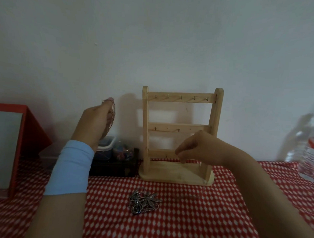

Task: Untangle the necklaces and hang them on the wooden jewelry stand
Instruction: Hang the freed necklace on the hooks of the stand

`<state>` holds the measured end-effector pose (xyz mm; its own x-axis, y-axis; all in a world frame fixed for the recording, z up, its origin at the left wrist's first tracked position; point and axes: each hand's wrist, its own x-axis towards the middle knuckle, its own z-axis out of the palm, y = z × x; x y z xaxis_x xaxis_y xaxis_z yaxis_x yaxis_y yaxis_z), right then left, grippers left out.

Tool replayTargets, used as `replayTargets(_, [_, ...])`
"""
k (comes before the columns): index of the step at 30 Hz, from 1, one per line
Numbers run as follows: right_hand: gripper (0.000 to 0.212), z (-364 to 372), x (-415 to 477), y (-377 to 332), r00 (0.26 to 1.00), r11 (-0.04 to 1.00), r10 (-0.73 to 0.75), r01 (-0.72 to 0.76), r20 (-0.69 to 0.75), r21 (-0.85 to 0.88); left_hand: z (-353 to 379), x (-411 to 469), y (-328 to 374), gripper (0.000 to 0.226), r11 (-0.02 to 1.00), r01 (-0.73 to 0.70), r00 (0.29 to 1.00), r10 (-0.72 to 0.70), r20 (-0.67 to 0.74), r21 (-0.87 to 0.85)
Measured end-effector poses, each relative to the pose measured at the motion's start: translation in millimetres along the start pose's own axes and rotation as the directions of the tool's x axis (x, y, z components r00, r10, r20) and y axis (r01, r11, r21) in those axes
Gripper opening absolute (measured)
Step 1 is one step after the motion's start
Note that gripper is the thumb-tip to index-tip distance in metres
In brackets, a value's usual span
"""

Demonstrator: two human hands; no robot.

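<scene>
The wooden jewelry stand (180, 135) is upright on the red patterned cloth against the wall, with three bars of small hooks. My left hand (97, 124) is raised to the left of the stand and holds a thin chain (112, 117) draped over its fingers. My right hand (196, 148) is in front of the stand's lowest bar with its fingertips pinched together; a faint thin chain (202, 187) seems to run down from it. A tangled heap of silver necklaces (143, 201) with a leaf-shaped pendant lies on the cloth in front of the stand.
A red box (18, 142) stands at the left. A dark case (115, 166) carrying small clear containers (114, 149) sits just left of the stand. A clear plastic bottle (310, 147) is at the right edge. The table (166, 226) wears a red-and-white cloth.
</scene>
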<state>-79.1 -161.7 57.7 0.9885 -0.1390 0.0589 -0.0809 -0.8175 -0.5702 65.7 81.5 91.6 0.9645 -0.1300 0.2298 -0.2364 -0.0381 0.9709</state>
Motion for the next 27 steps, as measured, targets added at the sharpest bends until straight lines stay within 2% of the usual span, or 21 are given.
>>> replayTargets(1, [0.017,1,1,1,1.000,1.000,0.012,-0.012,0.018,-0.028,-1,-1,0,0.056,0.999,-0.022,0.998,0.020,0.061,0.045])
replayTargets(3, [0.018,2,2,-1,1.000,1.000,0.003,-0.002,0.022,-0.026,2,-8,-1,0.056,0.957,-0.142,0.972,0.087,0.218,0.252])
replayTargets(5, [0.019,3,2,-4,0.999,0.999,-0.038,0.038,0.008,-0.022,10,-19,0,0.054,0.859,-0.246,0.927,0.073,0.369,0.449])
replayTargets(7, [0.022,3,-1,-8,0.996,0.999,-0.031,0.033,0.089,-0.025,20,-28,1,0.052,0.763,-0.333,0.872,0.027,0.488,0.553])
replayTargets(8, [0.025,2,-4,-10,0.987,1.000,0.006,-0.002,0.164,-0.022,25,-29,0,0.051,0.727,-0.375,0.851,0.025,0.524,0.575])
replayTargets(10, [0.030,2,-8,-14,0.963,0.995,0.063,-0.040,0.263,-0.090,34,-32,-2,0.049,0.716,-0.411,0.826,0.032,0.562,0.564])
replayTargets(11, [0.031,1,-10,-16,0.964,0.986,0.061,-0.017,0.258,-0.167,39,-33,-3,0.046,0.730,-0.416,0.819,0.042,0.572,0.542])
replayTargets(13, [0.033,1,-8,-19,0.989,0.963,-0.004,0.045,0.151,-0.266,47,-38,-3,0.040,0.746,-0.448,0.799,0.087,0.595,0.493])
replayTargets(14, [0.037,2,-6,-19,0.995,0.971,-0.060,0.078,0.084,-0.226,50,-39,-3,0.039,0.748,-0.469,0.787,0.113,0.606,0.470])
replayTargets(15, [0.043,7,-1,-19,0.992,0.988,-0.118,0.121,0.031,-0.099,54,-41,-2,0.041,0.749,-0.487,0.776,0.135,0.616,0.449])
replayTargets(16, [0.047,12,2,-21,0.984,0.979,-0.178,0.178,-0.006,0.101,57,-42,-2,0.041,0.750,-0.502,0.765,0.152,0.626,0.431])
replayTargets(18, [0.044,21,7,-25,0.970,0.849,-0.242,0.222,-0.021,0.480,63,-44,-1,0.034,0.757,-0.523,0.753,0.195,0.628,0.391])
replayTargets(20, [0.032,24,7,-25,0.963,0.734,-0.267,0.173,0.044,0.657,64,-43,-2,0.031,0.745,-0.541,0.758,0.230,0.610,0.391])
replayTargets(21, [0.028,23,5,-24,0.962,0.732,-0.258,0.132,0.092,0.668,63,-42,-2,0.031,0.734,-0.546,0.765,0.241,0.598,0.403])
replayTargets(24, [0.024,16,-1,-17,0.966,0.836,-0.178,0.048,0.189,0.546,49,-36,-4,0.018,0.733,-0.510,0.783,0.178,0.596,0.451])
replayTargets(25, [0.026,14,0,-17,0.971,0.865,-0.149,0.035,0.189,0.501,43,-35,-4,0.012,0.739,-0.489,0.778,0.127,0.616,0.464])
replayTargets(27, [0.027,9,-2,-17,0.985,0.891,-0.095,0.020,0.143,0.453,36,-34,-5,0.015,0.726,-0.466,0.735,0.000,0.678,0.506])
